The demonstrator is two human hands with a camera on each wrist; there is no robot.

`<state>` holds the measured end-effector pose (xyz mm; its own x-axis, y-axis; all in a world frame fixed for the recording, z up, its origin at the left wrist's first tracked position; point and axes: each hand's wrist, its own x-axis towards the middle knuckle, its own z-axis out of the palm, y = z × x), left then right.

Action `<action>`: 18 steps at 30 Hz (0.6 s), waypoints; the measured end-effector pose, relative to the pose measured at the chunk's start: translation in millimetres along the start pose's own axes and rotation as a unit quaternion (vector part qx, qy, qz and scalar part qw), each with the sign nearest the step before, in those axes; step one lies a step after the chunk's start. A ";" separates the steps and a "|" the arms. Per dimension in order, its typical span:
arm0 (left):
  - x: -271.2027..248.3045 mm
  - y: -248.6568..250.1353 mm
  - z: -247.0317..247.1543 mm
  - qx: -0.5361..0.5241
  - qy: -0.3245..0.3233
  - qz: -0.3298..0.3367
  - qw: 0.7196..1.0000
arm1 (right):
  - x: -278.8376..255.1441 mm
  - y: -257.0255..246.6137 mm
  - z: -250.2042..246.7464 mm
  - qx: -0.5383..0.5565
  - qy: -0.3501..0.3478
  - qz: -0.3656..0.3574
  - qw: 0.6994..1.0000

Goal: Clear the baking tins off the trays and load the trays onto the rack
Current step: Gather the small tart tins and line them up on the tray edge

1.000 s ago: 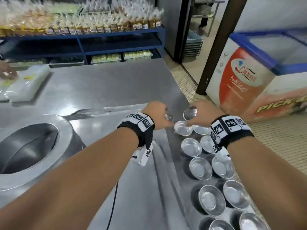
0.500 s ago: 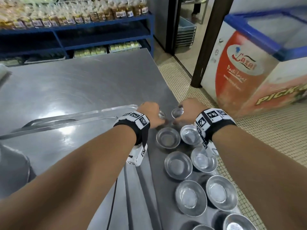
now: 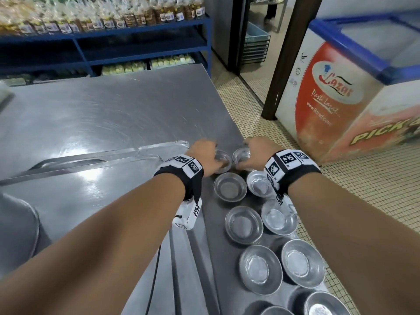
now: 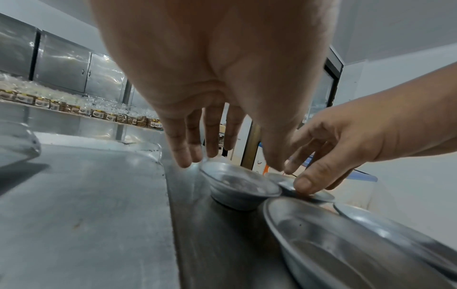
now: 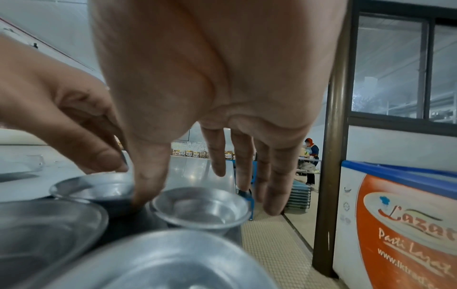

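Your left hand (image 3: 202, 153) and right hand (image 3: 254, 153) each pinch a far-end baking tin (image 3: 221, 161) by its rim, fingers arched over it, likely to lift it off the tray (image 3: 204, 246) where the rest sit paired.

I see even, fairly bright indoor light; white glare patches sit on the steel counter (image 3: 95, 123) left of my arms. Straight lines bow toward the head view's edges. On both wrist views the near palms and nearest tins (image 5: 158, 260) are soft and blurred
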<state>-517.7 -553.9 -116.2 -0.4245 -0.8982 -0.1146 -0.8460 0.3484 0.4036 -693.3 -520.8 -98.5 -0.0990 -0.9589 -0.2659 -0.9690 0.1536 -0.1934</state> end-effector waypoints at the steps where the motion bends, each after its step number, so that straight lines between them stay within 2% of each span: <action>1: -4.6 -0.2 -4.9 0.002 0.001 0.002 1.000 | -4.4 -1.2 -3.5 -0.006 0.009 0.005 1.000; 5: -31.3 -0.3 -30.5 0.012 -0.015 0.001 1.000 | -29.5 -16.8 -19.4 -0.012 0.017 0.008 1.000; 10: -93.5 -6.2 -70.9 0.013 -0.022 0.000 1.000 | -83.1 -68.4 -34.7 -0.020 0.016 -0.007 1.000; 18: -260.2 -68.5 -144.9 0.011 -0.022 -0.019 1.000 | -207.4 -211.9 -39.9 -0.016 -0.003 -0.049 0.999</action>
<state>-302.5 -382.9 17.5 -0.4053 -0.8984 -0.1690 -0.8687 0.3209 0.3773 -476.4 -364.0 35.3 -0.0021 -0.9676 -0.2525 -0.9807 0.0513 -0.1884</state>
